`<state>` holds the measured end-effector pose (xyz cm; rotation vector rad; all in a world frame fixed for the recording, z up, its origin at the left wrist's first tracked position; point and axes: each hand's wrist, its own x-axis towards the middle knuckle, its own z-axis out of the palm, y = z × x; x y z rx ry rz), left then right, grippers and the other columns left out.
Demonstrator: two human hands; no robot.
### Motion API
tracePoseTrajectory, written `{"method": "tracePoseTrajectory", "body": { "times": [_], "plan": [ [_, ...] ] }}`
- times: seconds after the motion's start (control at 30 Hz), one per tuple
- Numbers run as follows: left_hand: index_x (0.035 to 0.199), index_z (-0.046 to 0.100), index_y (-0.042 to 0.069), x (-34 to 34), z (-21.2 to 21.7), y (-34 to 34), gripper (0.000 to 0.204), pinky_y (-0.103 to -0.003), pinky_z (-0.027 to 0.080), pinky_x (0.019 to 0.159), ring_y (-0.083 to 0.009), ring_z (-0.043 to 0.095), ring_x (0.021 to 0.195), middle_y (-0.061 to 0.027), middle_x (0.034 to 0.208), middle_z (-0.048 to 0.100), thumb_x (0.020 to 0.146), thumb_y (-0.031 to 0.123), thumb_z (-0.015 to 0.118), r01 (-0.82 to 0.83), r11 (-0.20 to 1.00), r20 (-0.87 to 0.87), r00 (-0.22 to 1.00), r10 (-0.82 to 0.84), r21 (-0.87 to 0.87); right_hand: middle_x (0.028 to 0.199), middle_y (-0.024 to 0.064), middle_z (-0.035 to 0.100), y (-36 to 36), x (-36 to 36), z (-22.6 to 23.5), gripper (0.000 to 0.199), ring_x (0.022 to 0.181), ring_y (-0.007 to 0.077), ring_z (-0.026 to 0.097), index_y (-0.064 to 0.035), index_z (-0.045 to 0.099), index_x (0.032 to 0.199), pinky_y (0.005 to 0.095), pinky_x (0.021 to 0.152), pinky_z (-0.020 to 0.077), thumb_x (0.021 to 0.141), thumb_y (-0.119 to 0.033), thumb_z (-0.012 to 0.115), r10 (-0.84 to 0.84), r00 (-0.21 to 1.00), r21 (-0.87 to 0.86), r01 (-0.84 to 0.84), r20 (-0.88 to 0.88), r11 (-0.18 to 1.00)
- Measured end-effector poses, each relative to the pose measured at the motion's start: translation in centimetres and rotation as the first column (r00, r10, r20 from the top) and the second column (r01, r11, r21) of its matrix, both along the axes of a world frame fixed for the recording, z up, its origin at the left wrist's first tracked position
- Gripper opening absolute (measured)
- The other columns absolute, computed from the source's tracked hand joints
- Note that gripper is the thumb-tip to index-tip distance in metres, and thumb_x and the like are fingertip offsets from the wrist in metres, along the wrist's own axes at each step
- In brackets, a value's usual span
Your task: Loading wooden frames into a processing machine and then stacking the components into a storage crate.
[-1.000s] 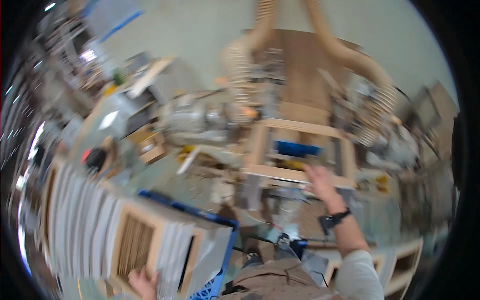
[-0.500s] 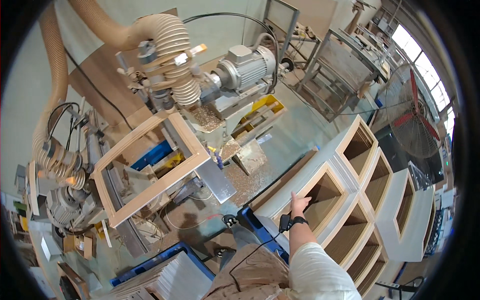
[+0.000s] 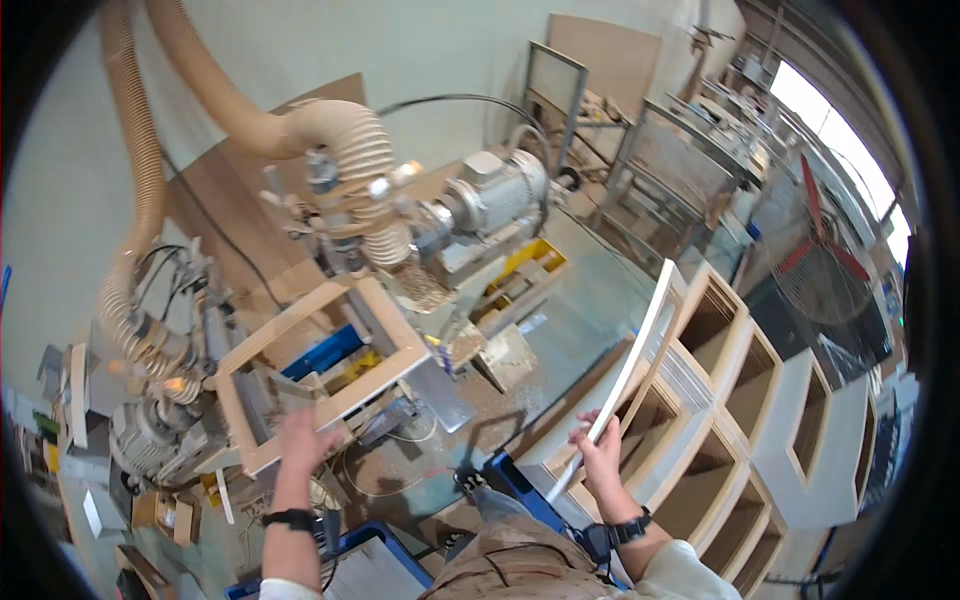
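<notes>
My right hand (image 3: 602, 460) is closed around the white edge of a rectangular frame (image 3: 637, 340), which stands tilted up at the near side of the stacked frames (image 3: 700, 385). My left hand (image 3: 303, 442), somewhat blurred, reaches out with its thumb apart from the fingers and nothing seen in it. It is at the near rail of another wooden frame (image 3: 372, 387), which lies across the machine; whether it touches the rail I cannot tell.
A machine motor (image 3: 500, 190) and ribbed dust hoses (image 3: 355, 135) stand beyond the lying frame. Blue pallets (image 3: 535, 492) border the floor near my feet. At the right is a large fan (image 3: 820, 250). Wood chips (image 3: 480, 400) are scattered on the floor.
My right hand has taken hold of a frame from the stack and tilted it up. My left hand has come into view beside the frame on the machine.
</notes>
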<state>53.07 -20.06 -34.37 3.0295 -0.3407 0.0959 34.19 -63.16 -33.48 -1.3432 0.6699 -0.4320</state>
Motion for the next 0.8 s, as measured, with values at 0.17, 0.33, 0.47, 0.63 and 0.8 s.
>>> {"method": "tracePoseTrajectory", "body": {
  "times": [0.17,0.33,0.47,0.63,0.8],
  "plan": [
    [0.097,0.063,0.006,-2.0,1.1,-2.7,0.051,-0.047,0.044,0.083,-0.0325,0.058,0.093,-0.0162,0.096,0.062,0.069,0.047,0.070,-0.047,0.997,-0.067,0.997,0.043,-0.061,0.089,0.0124,0.056,0.6,3.1,5.7,0.042,0.087,0.0269,0.058,-0.0016,0.052,0.104,0.0331,0.079,0.0464,0.063,-0.003,0.060,0.477,0.851,-0.639,-0.496,-0.221,0.588],
    [0.087,0.059,0.008,-12.7,3.5,-2.9,0.045,-0.045,0.051,0.057,-0.0337,0.064,0.067,-0.0153,0.069,0.061,0.075,0.051,0.063,0.146,0.968,-0.206,0.960,-0.188,-0.207,0.080,0.0111,0.058,6.7,10.6,11.9,0.041,0.073,0.0309,0.060,-0.0095,0.060,0.103,0.0391,0.066,0.0494,0.063,-0.014,0.067,0.727,0.590,-0.895,-0.439,-0.351,-0.075],
    [0.084,0.056,0.007,-24.6,7.7,-0.1,0.045,-0.042,0.051,0.050,-0.0327,0.062,0.058,-0.0122,0.067,0.058,0.076,0.051,0.063,0.105,0.975,-0.326,0.931,-0.166,-0.197,0.077,0.0104,0.058,14.0,15.4,10.9,0.049,0.071,0.0298,0.061,-0.0151,0.059,0.112,0.0387,0.063,0.0500,0.064,-0.016,0.069,0.786,0.339,-0.851,-0.299,-0.517,-0.431],
    [0.091,0.062,0.012,-37.3,15.7,3.8,0.041,-0.041,0.050,0.048,-0.0306,0.061,0.055,-0.0082,0.069,0.061,0.072,0.047,0.068,-0.269,0.963,-0.399,0.886,0.237,-0.026,0.078,0.0106,0.058,20.6,19.5,5.5,0.048,0.071,0.0281,0.062,-0.0188,0.059,0.116,0.0394,0.063,0.0500,0.069,-0.011,0.059,0.790,0.354,-0.866,-0.225,-0.500,-0.447],
    [0.110,0.059,0.004,-45.4,19.3,3.8,0.047,-0.043,0.049,0.065,-0.0354,0.061,0.075,-0.0192,0.083,0.063,0.074,0.031,0.072,-0.657,0.754,-0.495,0.657,0.569,-0.005,0.075,0.0114,0.055,20.4,22.3,0.6,0.042,0.072,0.0312,0.058,-0.0189,0.062,0.109,0.0425,0.065,0.0471,0.068,-0.010,0.060,0.763,0.446,-0.884,-0.220,-0.467,-0.412]
  ]
}}
